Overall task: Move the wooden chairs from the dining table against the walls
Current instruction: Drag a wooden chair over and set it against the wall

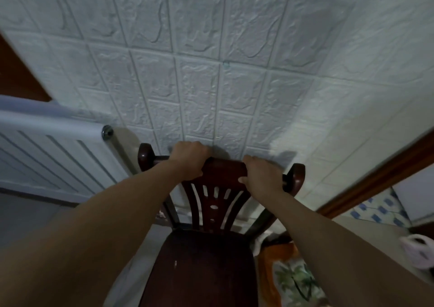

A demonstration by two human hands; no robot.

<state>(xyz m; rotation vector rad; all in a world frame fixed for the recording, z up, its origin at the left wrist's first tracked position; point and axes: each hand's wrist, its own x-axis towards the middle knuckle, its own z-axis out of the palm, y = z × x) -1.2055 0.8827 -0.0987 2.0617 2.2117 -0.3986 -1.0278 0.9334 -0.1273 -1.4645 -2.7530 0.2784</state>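
A dark wooden chair with a slatted back stands right below me, its back turned to the white brick-patterned wall. The top rail sits close against that wall. My left hand grips the left part of the top rail. My right hand grips the right part of the same rail. The seat faces me, and the chair legs are hidden under it.
A white radiator hangs on the wall to the left of the chair. A brown door frame runs along the right. An orange stool with a leaf-print cushion stands at the chair's right, and a pale pink slipper lies beyond it.
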